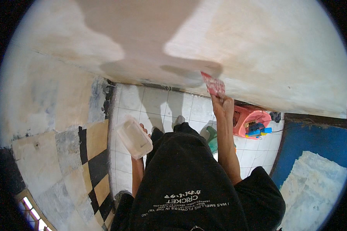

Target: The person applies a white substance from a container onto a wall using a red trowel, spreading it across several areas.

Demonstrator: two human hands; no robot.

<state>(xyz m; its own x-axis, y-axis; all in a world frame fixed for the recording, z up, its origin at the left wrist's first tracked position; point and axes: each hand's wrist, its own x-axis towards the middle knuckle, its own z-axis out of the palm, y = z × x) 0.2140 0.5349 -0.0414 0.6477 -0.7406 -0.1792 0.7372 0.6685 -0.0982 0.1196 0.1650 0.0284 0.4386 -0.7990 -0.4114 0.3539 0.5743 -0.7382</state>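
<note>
My right hand (223, 105), reaching forward, is closed around a flat red putty scraper (214, 85) smeared with white. The scraper's far corner is at or very near the patchy cream wall (258, 50); I cannot tell whether it touches. Lower and to the left, my left hand (144, 129) holds a clear rectangular plastic tub (133, 137) with a pale, whitish content. Most of that hand is hidden under the tub; a few fingertips show at its right edge.
A pink plastic stool (239, 122) stands on white floor tiles (181, 106) at the right, with a small blue and black fan (257, 130) on it. Something green (212, 138) is partly hidden by my right arm. A checkered wall (98, 165) rises on the left, and a blue panel (308, 136) on the right.
</note>
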